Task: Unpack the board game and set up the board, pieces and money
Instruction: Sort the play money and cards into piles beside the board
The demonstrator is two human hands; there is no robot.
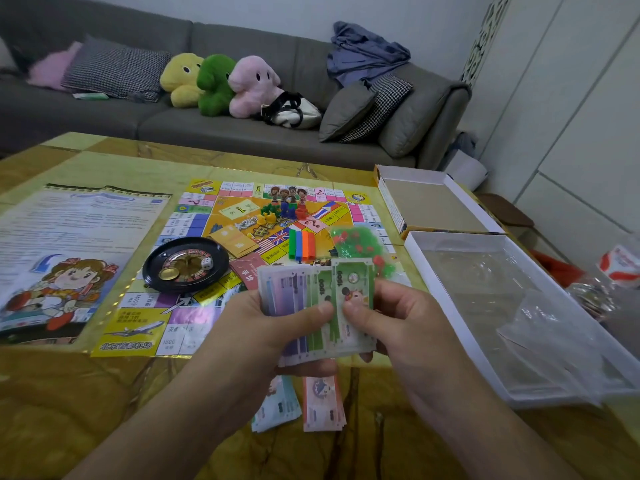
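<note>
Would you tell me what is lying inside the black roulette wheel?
A white die and a gold centre knob lie inside the roulette wheel; anything beneath them is covered.

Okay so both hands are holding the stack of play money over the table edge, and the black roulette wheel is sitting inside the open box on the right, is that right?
Not quite. The head view shows the roulette wheel sitting on the game board, not in the open box. The rest holds: the left hand and right hand both hold the play money.

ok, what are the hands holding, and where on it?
Both hands, left hand and right hand, grip a play money stack at its lower half, thumbs on top.
</note>
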